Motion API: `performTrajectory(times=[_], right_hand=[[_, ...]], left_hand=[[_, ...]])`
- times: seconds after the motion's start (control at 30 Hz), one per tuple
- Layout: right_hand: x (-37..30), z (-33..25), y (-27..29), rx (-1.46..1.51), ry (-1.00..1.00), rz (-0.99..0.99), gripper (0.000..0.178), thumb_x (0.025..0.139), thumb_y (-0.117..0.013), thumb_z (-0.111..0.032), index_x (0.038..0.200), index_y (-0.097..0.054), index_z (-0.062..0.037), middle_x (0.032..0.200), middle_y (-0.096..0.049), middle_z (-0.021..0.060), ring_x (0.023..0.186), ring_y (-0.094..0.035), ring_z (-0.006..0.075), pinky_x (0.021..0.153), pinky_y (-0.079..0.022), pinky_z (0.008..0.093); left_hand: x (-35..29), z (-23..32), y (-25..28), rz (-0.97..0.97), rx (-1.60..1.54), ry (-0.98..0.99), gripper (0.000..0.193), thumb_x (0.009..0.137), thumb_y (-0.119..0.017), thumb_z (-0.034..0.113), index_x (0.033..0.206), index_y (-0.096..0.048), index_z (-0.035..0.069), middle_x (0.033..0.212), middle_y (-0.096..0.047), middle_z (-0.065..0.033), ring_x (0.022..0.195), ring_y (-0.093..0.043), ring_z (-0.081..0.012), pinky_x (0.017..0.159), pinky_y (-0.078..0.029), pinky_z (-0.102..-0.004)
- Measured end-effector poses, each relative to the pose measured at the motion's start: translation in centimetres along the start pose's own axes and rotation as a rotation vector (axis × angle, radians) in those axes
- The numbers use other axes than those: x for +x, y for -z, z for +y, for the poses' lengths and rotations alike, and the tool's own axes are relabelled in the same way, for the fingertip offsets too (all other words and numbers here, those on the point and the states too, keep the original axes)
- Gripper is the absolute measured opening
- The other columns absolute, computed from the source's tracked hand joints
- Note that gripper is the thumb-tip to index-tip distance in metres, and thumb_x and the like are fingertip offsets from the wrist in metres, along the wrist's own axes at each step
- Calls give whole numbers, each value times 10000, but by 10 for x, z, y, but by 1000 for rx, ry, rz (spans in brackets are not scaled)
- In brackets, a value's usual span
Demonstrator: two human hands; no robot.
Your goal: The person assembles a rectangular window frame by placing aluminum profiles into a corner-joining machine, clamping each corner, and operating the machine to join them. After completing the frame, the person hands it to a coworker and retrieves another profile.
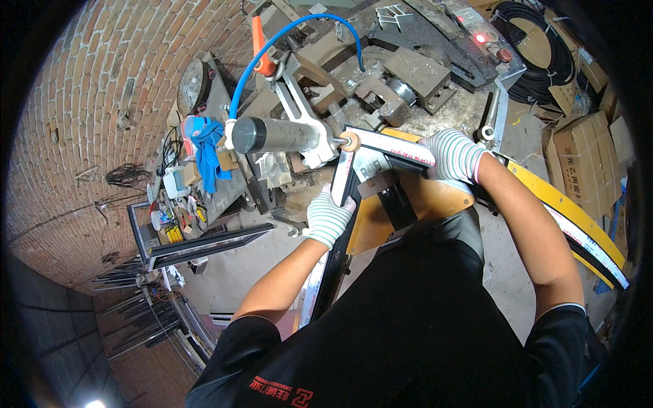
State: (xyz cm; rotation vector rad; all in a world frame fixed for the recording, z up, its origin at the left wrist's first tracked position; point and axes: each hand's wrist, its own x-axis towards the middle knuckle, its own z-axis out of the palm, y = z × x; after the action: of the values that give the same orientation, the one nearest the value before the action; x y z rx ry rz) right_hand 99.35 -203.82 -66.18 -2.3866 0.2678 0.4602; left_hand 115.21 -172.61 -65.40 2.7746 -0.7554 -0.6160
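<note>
A dark frame with white printed film along its faces lies in a bench machine, its two bars meeting at a corner. My left hand [330,215], in a white striped glove, is wrapped round the left bar [347,178]. Round the right bar [394,145] my right hand [454,156] is closed, in a matching glove. Directly at the corner sits the round tan pad [350,141] of a metal clamp cylinder [275,134]; whether it presses on the frame I cannot tell. Below the corner are a metal block [378,183] and a yellow plate [441,197].
A blue air hose [292,26] arches over an orange-handled lever [258,44]. A yellow curved rail [544,190] reaches out right, near cardboard boxes [581,160] and coiled black cable [561,51]. Another dark frame [204,246] stands at left, by a tool-strewn bench [228,197].
</note>
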Motion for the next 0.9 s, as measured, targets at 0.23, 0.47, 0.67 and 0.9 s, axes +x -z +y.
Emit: performTrajectory(times=[0.23,0.47,0.67,0.9], right_hand=[[0,0,0,29,38,34,549,720,-796,-352,1172,-719,-50,931,-743,274,903,-726,462,863,-583,489],[-3,-14,5,-61,-19,47,515,741,-797,-371,1131,-731,-41,941,-742,274,924,-726,453,882,-573,495],[-9,-29,9,-227,-53,79,592,787,-756,-466,1159,-714,-7,977,-748,272,942,-732,447,879,-577,496],[-7,-32,5,-340,-82,93,652,794,-764,-562,1125,-718,-3,990,-748,264,948,-732,448,889,-573,494]], left_hand=[[-2,5,7,-27,7,-22,425,835,-758,377,1077,-689,35,880,-753,-251,865,-748,-431,823,-592,-481],[-2,-3,5,-18,-34,-51,497,900,-775,476,1126,-652,51,945,-743,-271,921,-724,-474,815,-574,-520],[-11,-13,2,220,-443,-162,593,866,-804,470,1216,-692,6,1074,-742,-196,964,-728,-344,880,-582,-414],[-8,31,55,744,-686,-550,243,972,-649,99,1185,-674,-15,1191,-668,-177,1125,-653,-308,1015,-509,-399]])
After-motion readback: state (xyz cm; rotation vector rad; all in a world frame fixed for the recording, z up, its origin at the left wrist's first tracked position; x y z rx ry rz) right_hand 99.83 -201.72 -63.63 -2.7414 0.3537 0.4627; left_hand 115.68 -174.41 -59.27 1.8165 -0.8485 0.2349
